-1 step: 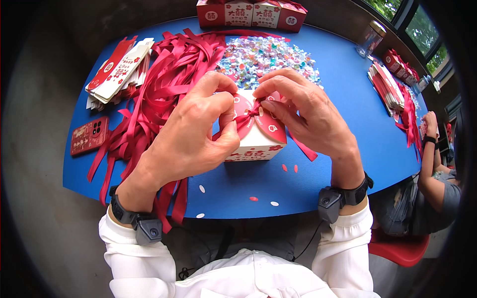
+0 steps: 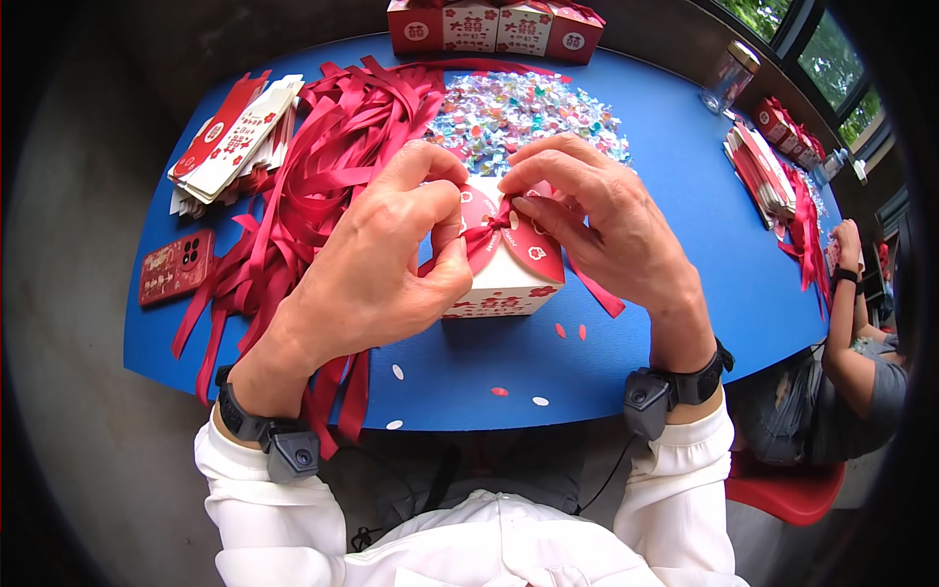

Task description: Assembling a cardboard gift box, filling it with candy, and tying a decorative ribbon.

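Observation:
A small white and red gift box (image 2: 504,279) stands on the blue table, its petal-like red flaps folded over the top. Dark red ribbon (image 2: 502,221) crosses those flaps and is knotted at the middle. On the left of the knot, my left hand (image 2: 386,240) is closed, thumb and fingers pinching the ribbon. My right hand (image 2: 611,220) pinches the ribbon at the knot's upper right, its thumb beside the knot. One ribbon tail (image 2: 599,293) hangs over the box's right side onto the table. The fingers partly hide the box's top.
Loose red ribbons (image 2: 342,137) and folded cartons (image 2: 240,137) lie left, near a red phone (image 2: 176,267). Iridescent shreds (image 2: 528,112) are heaped behind the box. Finished boxes (image 2: 494,29) and a jar (image 2: 730,76) stand farther back. Another person's arm (image 2: 849,303) is at right.

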